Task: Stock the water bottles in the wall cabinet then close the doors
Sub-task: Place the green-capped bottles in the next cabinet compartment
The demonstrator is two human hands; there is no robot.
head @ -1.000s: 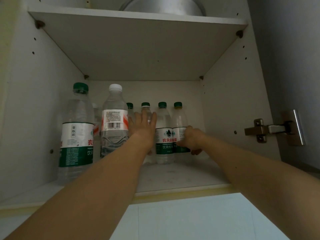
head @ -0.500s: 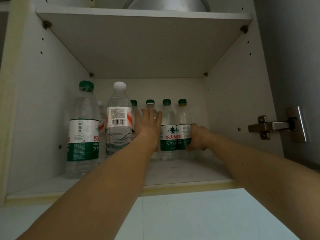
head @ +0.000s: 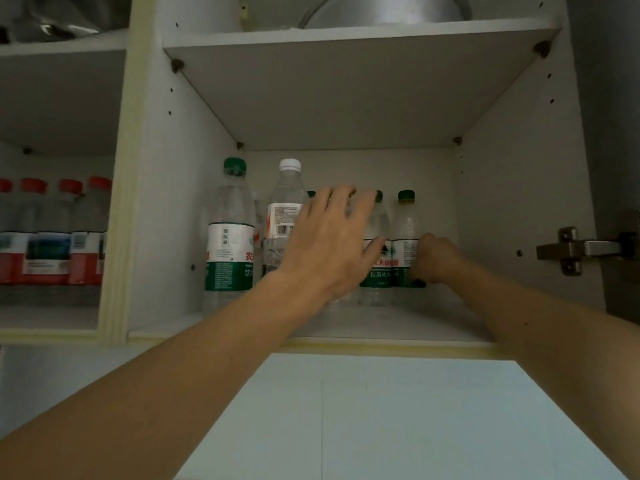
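Inside the open wall cabinet (head: 381, 323), a tall green-capped water bottle (head: 230, 230) and a white-capped bottle (head: 284, 209) stand at the front left. Several small green-capped bottles line the back. My right hand (head: 433, 258) is curled around the label of the rightmost small bottle (head: 407, 216), which stands upright on the shelf. My left hand (head: 329, 244) hovers with fingers spread, holding nothing, in front of the back row. It hides most of the middle small bottles; the one beside the rightmost (head: 379, 223) shows partly.
The left compartment holds a row of red-capped bottles (head: 52, 237). A metal pot (head: 381, 8) sits on the shelf above. A door hinge (head: 571, 251) sticks out at the right wall. Bare shelf lies to the right of the bottles.
My left hand has drawn back from the back row toward me, its fingers spreading. The view has shifted, showing the left compartment. My right hand stays on the rightmost bottle.
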